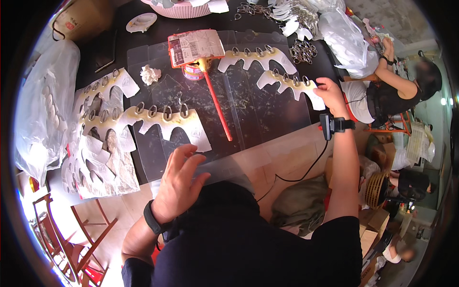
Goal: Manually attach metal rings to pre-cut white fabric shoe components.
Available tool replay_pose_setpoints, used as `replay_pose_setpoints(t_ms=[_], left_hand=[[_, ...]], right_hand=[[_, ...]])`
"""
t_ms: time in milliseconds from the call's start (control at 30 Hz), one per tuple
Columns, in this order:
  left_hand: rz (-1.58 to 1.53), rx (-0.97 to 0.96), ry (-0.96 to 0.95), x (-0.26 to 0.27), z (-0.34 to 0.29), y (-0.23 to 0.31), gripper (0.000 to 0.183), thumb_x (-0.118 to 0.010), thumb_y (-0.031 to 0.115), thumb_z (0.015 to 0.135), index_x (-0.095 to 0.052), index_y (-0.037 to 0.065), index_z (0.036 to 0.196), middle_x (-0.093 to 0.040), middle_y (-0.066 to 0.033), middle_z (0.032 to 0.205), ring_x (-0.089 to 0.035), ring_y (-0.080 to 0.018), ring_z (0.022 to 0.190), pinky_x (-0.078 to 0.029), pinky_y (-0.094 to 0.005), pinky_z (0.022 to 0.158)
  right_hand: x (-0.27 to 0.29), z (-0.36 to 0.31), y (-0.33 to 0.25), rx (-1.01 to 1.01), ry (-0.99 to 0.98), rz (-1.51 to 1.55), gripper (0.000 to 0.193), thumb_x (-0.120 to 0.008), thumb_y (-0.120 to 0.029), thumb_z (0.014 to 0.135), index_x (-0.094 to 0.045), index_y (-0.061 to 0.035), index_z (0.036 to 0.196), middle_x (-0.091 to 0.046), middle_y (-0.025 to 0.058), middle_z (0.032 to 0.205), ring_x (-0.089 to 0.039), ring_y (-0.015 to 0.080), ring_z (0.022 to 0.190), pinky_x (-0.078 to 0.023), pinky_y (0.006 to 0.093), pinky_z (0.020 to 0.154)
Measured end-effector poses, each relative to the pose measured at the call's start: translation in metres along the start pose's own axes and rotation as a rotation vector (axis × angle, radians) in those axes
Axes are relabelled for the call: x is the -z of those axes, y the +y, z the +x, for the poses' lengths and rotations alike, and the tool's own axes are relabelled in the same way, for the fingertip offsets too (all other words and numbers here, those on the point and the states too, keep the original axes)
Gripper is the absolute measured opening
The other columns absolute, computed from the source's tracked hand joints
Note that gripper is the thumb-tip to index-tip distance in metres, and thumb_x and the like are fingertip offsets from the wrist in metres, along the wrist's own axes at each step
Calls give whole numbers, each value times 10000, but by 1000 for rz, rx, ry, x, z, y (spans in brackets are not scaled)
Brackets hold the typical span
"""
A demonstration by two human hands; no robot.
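Observation:
My left hand (180,179) is held palm down with its fingers apart, just in front of a white scalloped card piece (168,125) that carries several metal rings along its yellowish upper edge. On the right, my right hand (333,97) has its thumb and fingers at the end of a similar white piece (290,86) with rings, apparently pinching it. A third ringed piece (258,60) lies just behind that one. Between the hands stands a can (193,72) with a red-handled brush (217,105) leaning from it. A printed sheet in a red frame (197,47) covers the can's top.
More white ringed pieces (107,122) overlap on the left, beside a clear plastic bag (45,105). Loose metal rings (303,51) and stacked white pieces (297,16) lie at the back right. A pink basket (184,10) stands behind. A co-worker (397,86) sits at right.

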State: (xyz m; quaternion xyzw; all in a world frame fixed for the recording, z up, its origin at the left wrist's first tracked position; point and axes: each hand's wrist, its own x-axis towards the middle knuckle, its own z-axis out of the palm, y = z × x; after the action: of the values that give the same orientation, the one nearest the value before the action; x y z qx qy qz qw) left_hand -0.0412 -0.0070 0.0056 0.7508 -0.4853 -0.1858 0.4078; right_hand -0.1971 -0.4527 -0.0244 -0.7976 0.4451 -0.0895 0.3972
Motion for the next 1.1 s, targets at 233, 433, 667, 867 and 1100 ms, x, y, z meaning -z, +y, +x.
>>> replay_pose_setpoints(t_ms=[233, 433, 667, 867, 1100], left_hand=[[130, -21, -44, 1, -2, -1, 324, -694, 33, 741, -580, 4, 1043, -518, -178, 1146, -540, -342, 1029, -459, -387, 863], [-407, -63, -419, -18, 8, 20, 376, -685, 119, 803, -538, -9, 1124, -521, -171, 1160, -550, -318, 1038, -483, -366, 847], [-584, -84, -398, -50, 9, 26, 395, -663, 157, 836, -512, -14, 1159, -537, -177, 1131, -548, -322, 1051, -490, -361, 849], [38, -28, 170, 20, -7, -16, 344, -706, 40, 728, -594, 5, 1051, -569, -165, 1066, -559, -354, 994, -473, -403, 841], [741, 183, 397, 66, 13, -75, 223, -622, 118, 766, -568, 8, 952, -553, -183, 1032, -518, -354, 963, -433, -459, 815]], right_hand=[[12, -75, -44, -51, -318, 461, 323, -590, -21, 847, -555, 26, 1164, -637, 63, 1019, -615, 136, 885, -497, 272, 777], [-14, -141, -88, -27, -340, 767, 377, -547, -50, 867, -483, 37, 1228, -595, 82, 1075, -583, 150, 960, -467, 292, 846], [-32, -204, -88, 5, -373, 802, 442, -539, -86, 847, -443, 58, 1253, -554, 134, 1189, -530, 208, 1107, -384, 328, 973], [-25, -176, -86, 72, -476, 725, 449, -545, -96, 884, -434, 62, 1290, -556, 120, 1215, -528, 201, 1123, -376, 327, 990], [1, -133, -89, 79, -431, 736, 444, -512, -135, 934, -406, 12, 1339, -580, 87, 1182, -582, 160, 977, -498, 308, 725]])
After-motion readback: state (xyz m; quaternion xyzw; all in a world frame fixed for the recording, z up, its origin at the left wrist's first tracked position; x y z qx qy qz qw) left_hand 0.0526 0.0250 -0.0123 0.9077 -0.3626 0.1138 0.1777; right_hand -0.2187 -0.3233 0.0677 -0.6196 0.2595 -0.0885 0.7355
